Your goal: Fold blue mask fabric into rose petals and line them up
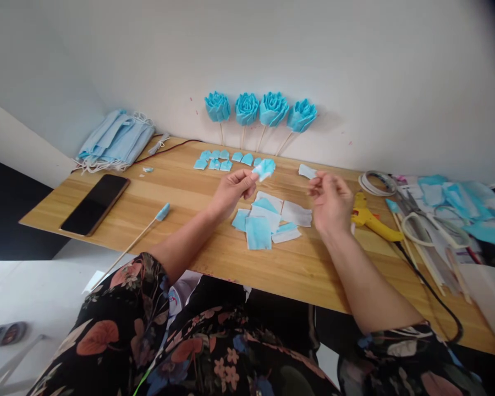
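A wooden table [297, 269] runs under both hands. Far out to the left of the left fingers lies a stack of blue face masks [115, 140], with a dark phone [95, 204] nearer the table edge on that side. Beyond the fingertips of both hands, four blue roses [259, 109] on sticks lean against the wall. Just to the right of the right hand [332, 203] rests a yellow glue gun [373, 219], and scissors [421, 220] lie further out among blue scraps. Below and between the two sets of fingers sits a loose pile of cut pieces [268, 220], blue and white, overlapping. A thin stick with a blue tip [148, 228] lies to the left of the left hand [231, 192], and a row of small petals [220, 159] lies just beyond its knuckles. The left thumb and forefinger are pinched on a folded blue piece [264, 168], lifted above the table. The right fingers are curled together, their tips at a pale scrap [307, 171]; whether they grip it or it lies on the wood behind them I cannot tell.
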`<state>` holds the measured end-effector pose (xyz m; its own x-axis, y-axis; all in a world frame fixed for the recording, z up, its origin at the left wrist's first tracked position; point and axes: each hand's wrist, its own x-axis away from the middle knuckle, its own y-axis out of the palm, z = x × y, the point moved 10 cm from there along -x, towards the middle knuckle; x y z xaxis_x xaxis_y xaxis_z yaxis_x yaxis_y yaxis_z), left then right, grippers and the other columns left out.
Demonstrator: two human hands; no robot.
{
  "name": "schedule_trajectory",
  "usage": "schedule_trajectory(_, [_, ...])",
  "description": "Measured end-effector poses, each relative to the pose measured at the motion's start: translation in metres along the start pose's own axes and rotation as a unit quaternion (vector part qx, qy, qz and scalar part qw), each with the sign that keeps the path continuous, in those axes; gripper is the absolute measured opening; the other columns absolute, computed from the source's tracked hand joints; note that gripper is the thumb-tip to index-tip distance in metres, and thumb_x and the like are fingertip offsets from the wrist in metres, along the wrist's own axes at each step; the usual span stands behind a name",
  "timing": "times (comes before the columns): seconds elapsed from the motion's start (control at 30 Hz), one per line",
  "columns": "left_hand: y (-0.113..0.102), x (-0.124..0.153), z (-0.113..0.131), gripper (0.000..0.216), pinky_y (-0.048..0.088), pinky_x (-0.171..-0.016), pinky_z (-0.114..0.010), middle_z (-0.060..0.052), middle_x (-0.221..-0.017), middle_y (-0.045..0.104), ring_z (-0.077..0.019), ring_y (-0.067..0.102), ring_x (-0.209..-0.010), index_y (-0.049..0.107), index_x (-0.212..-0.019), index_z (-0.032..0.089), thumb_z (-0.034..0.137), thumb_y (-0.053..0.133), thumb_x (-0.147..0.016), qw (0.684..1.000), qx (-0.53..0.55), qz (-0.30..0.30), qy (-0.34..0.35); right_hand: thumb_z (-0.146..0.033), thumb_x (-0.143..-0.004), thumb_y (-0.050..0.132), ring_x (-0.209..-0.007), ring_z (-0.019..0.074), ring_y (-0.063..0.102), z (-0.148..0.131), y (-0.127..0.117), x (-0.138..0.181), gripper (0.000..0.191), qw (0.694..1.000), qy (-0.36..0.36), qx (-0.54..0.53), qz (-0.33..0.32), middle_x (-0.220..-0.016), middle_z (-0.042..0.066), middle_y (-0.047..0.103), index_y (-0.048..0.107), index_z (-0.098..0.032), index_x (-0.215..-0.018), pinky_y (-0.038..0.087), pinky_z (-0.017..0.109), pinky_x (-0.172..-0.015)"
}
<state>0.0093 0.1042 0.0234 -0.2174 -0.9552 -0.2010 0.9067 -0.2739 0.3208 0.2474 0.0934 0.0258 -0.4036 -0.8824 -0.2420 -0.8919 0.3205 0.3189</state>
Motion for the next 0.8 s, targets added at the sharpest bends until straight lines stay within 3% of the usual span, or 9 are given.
schedule_trajectory(0.13, [0.02, 0.007, -0.005, 0.041, 0.032, -0.051, -0.021, 0.005, -0.054, 0.05, -0.0055, 0.04, -0.051, 0.06, -0.071, 0.015, 0.053, 0.073, -0.078, 0.995, -0.081, -0.059, -0.016, -0.046, -0.074, 0.08, -0.084, 0.0154, 0.067, 0.013, 0.044, 0.033, 0.032, 0.981, 0.036, 0.073, -0.178, -0.092, 0.0, 0.074, 0.076, -0.03, -0.102, 0.056, 0.03, -0.07])
schedule_trajectory(0.23, [0.029, 0.011, -0.005, 0.037, 0.03, -0.051, -0.022, 0.005, -0.054, 0.049, -0.0058, 0.038, -0.051, 0.065, -0.072, 0.015, 0.051, 0.073, -0.079, 0.986, -0.146, -0.082, -0.01, -0.047, -0.076, 0.079, -0.072, 0.0132, 0.063, 0.016, 0.054, 0.046, 0.025, 0.969, 0.039, 0.102, -0.222, -0.081, -0.002, 0.072, 0.077, -0.028, -0.092, 0.053, 0.029, -0.068])
schedule_trajectory(0.4, [0.027, 0.01, -0.002, 0.034, 0.033, -0.052, -0.023, 0.003, -0.056, 0.052, -0.0068, 0.042, -0.053, 0.069, -0.075, 0.015, 0.048, 0.074, -0.078, 0.983, -0.169, -0.073, 0.011, -0.046, -0.08, 0.076, -0.061, 0.0104, 0.057, 0.011, 0.043, 0.039, 0.026, 0.979, 0.029, 0.114, -0.168, -0.063, -0.003, 0.064, 0.069, -0.022, -0.069, 0.047, 0.025, -0.061])
schedule_trajectory(0.6, [-0.008, 0.001, 0.015, 0.035, 0.029, -0.048, -0.021, 0.006, -0.05, 0.048, -0.005, 0.039, -0.047, 0.064, -0.07, 0.016, 0.048, 0.076, -0.077, 0.988, -0.14, 0.044, 0.049, -0.054, -0.071, 0.08, -0.06, 0.0094, 0.055, 0.015, 0.03, 0.02, 0.036, 0.993, 0.065, 0.005, -0.094, -0.066, -0.003, 0.062, 0.064, -0.022, -0.069, 0.049, 0.023, -0.057])
schedule_trajectory(0.7, [-0.027, -0.003, 0.044, 0.03, 0.03, -0.048, -0.02, 0.006, -0.049, 0.047, -0.0052, 0.038, -0.045, 0.062, -0.073, 0.016, 0.042, 0.072, -0.085, 0.982, -0.126, 0.107, 0.089, -0.054, -0.071, 0.08, -0.057, 0.008, 0.055, 0.021, 0.013, 0.006, 0.038, 0.996, 0.081, -0.036, -0.032, -0.066, -0.005, 0.061, 0.061, -0.022, -0.072, 0.047, 0.02, -0.052])
schedule_trajectory(0.8, [-0.038, 0.0, 0.094, 0.026, 0.03, -0.047, -0.02, 0.006, -0.047, 0.046, -0.0064, 0.04, -0.043, 0.057, -0.075, 0.017, 0.035, 0.062, -0.093, 0.972, -0.107, 0.15, 0.143, -0.047, -0.075, 0.078, -0.054, 0.0064, 0.054, 0.025, -0.003, -0.005, 0.034, 0.993, 0.097, -0.067, 0.022, -0.064, -0.006, 0.06, 0.057, -0.021, -0.072, 0.044, 0.018, -0.049])
